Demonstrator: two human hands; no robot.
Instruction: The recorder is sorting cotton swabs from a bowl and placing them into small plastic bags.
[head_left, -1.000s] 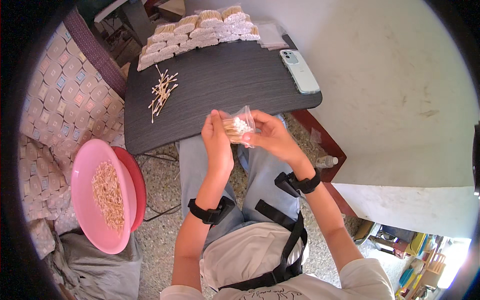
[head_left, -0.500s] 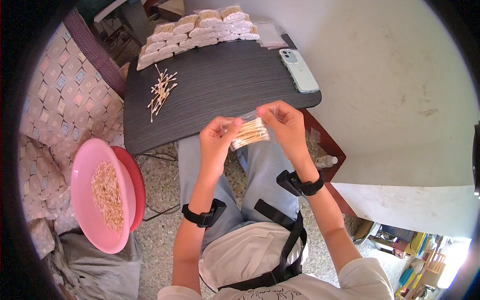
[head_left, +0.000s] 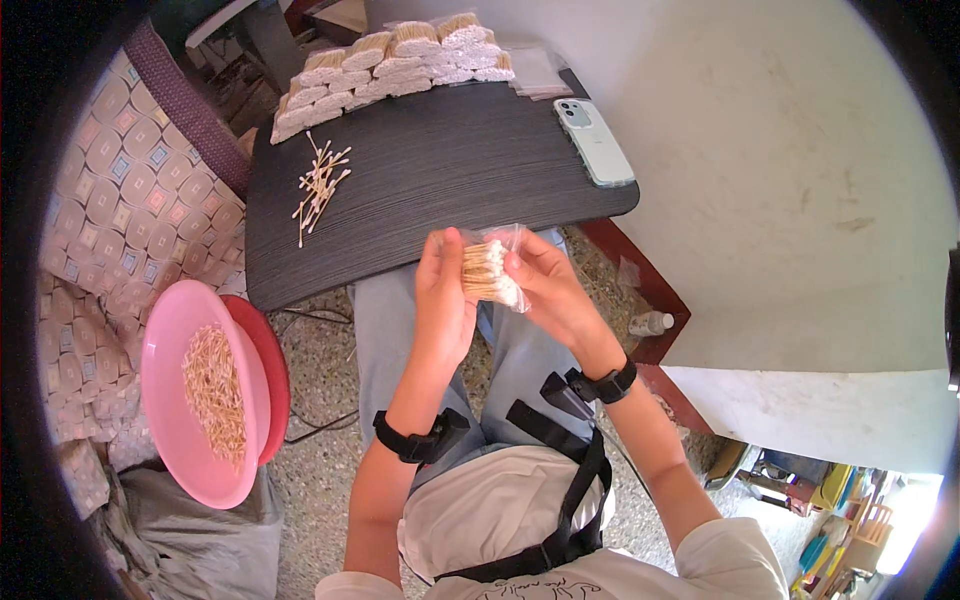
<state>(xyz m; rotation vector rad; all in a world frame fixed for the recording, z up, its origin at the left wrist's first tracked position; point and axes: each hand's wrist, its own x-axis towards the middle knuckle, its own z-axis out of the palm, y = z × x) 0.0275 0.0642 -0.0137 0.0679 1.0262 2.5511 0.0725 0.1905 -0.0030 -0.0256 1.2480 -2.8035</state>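
Speckled stone floor [head_left: 320,440] runs under the seated person's knees, with a white wall [head_left: 800,200] closing the scene from twelve to four o'clock. Nearest, over the lap just short of the table edge, the left hand [head_left: 442,300] and the right hand [head_left: 545,290] meet around a small clear bag of cotton swabs [head_left: 488,272]. The left grip is closed on the bag's left side, thumb in front and fingers curled behind; the right grip pinches its right side and lower corner, fingertips tight on the plastic. The bag sits between the two hands, at three o'clock from the left one and nine o'clock from the right, about equally near both. Its swabs lie bundled with their long axis running roughly nine to three, white tips toward the right hand. At eight o'clock from the hands, a pink bowl [head_left: 190,390] holding loose swab sticks rests on a red bowl [head_left: 268,375] beside a patterned cushion [head_left: 130,200]. Beyond the hands lies the dark table [head_left: 450,170], with a scatter of loose swabs [head_left: 320,185] at eleven o'clock and a phone [head_left: 596,142] at one o'clock. Farthest, along the table's back edge, stands a row of filled bags [head_left: 390,62], and a few empty bags [head_left: 535,72] lie beside it.
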